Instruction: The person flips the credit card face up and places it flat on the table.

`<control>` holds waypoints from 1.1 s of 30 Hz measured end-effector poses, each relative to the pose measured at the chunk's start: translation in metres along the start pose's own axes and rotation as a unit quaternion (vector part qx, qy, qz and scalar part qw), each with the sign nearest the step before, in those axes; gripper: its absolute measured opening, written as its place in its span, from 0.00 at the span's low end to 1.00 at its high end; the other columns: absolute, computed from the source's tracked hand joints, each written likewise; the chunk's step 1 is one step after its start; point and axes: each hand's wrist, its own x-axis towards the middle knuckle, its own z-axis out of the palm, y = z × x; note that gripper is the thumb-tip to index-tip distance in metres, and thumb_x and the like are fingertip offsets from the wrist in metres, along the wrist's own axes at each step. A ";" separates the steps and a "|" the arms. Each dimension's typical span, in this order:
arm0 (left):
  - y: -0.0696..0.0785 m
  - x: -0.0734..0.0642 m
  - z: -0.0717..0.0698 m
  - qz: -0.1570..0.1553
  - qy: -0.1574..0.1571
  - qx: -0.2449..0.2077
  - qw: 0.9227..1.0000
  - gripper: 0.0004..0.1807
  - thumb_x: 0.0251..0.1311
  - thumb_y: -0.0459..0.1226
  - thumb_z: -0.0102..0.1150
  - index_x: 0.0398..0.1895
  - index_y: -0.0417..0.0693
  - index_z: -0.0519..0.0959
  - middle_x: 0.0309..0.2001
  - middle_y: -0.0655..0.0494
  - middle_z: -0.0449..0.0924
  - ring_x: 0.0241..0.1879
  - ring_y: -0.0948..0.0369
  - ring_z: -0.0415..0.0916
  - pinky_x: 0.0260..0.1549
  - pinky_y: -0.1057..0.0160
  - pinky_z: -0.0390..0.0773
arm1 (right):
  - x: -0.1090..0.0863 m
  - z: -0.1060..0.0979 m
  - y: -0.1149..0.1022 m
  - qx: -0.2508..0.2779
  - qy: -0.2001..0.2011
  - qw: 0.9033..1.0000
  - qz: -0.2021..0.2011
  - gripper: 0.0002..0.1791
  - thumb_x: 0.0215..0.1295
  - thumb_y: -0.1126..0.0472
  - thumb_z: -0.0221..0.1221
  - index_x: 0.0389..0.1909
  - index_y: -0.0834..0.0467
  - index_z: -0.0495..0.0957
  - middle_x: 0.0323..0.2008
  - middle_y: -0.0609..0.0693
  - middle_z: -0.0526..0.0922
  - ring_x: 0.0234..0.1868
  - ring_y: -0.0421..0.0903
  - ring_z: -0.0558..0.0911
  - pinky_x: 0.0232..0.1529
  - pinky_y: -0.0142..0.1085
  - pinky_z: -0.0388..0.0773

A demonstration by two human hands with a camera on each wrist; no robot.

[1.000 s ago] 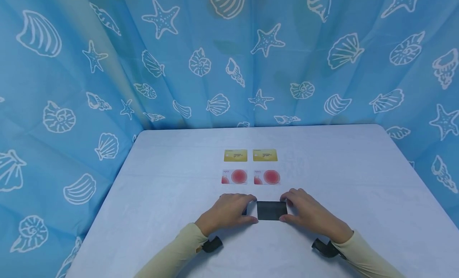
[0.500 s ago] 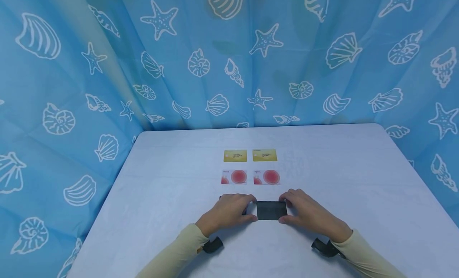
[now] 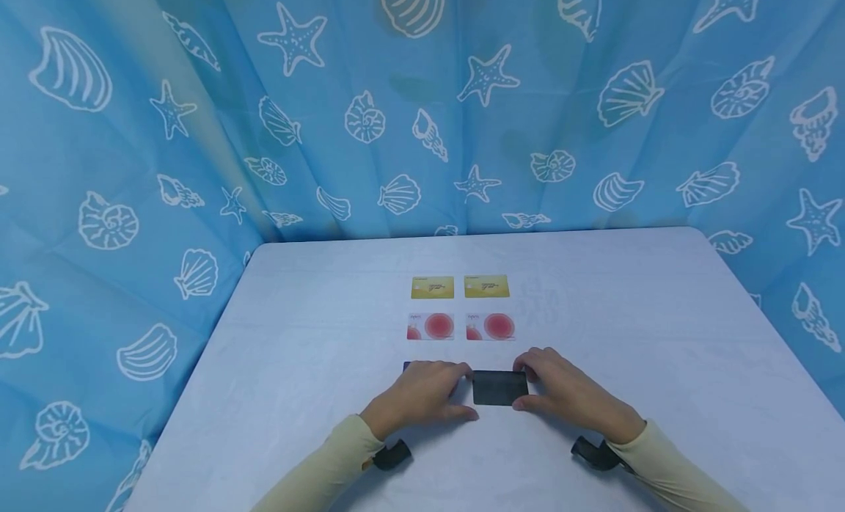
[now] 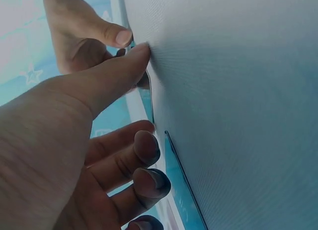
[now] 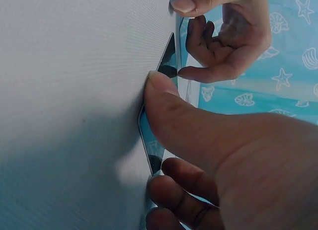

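A black card (image 3: 500, 388) lies flat on the white table between my two hands. My right hand (image 3: 577, 395) holds its right end, thumb on the near edge and fingers at the far corner. In the right wrist view the shiny card (image 5: 150, 133) shows under that thumb. My left hand (image 3: 419, 391) is at the left end, its index fingertip at the far left corner and the thumb spread just off the near one. Under the left hand a second, dark blue card (image 3: 405, 365) is mostly hidden; its long edge (image 4: 184, 178) shows beside the fingers in the left wrist view.
Beyond the hands, two white cards with red circles (image 3: 430, 326) (image 3: 491, 326) lie side by side. Behind them is a pair of yellow cards (image 3: 432, 287) (image 3: 487, 286). A blue shell-print curtain (image 3: 422, 130) hangs along the far table edge and the sides.
My left thumb has moved off the near left corner of the black card, toward me. A bit more of the blue card's corner shows. The right hand and the other cards stay put.
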 end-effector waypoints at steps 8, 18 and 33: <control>0.000 0.000 0.004 0.006 0.006 -0.004 1.000 0.27 0.58 0.56 0.73 0.56 0.55 0.80 0.26 0.66 0.72 0.25 0.68 0.68 0.27 0.73 0.68 | -0.001 0.000 0.000 0.019 -0.005 1.000 0.001 0.30 0.53 0.49 0.78 0.52 0.56 0.78 0.35 0.42 0.74 0.43 0.42 0.72 0.43 0.36 0.76; 0.001 0.003 0.005 0.009 0.006 -0.004 1.000 0.31 0.60 0.55 0.72 0.63 0.54 0.78 0.26 0.67 0.73 0.26 0.68 0.69 0.28 0.72 0.68 | -0.001 0.002 0.002 0.029 -0.001 1.000 0.000 0.29 0.52 0.51 0.78 0.51 0.57 0.78 0.35 0.43 0.73 0.43 0.42 0.72 0.42 0.35 0.74; 0.002 0.003 0.004 0.005 0.009 -0.001 1.000 0.34 0.60 0.57 0.71 0.65 0.53 0.75 0.30 0.66 0.77 0.29 0.68 0.71 0.29 0.72 0.70 | 0.000 0.000 0.002 0.032 0.001 0.999 0.000 0.30 0.52 0.50 0.79 0.51 0.58 0.77 0.35 0.43 0.73 0.43 0.42 0.72 0.42 0.34 0.75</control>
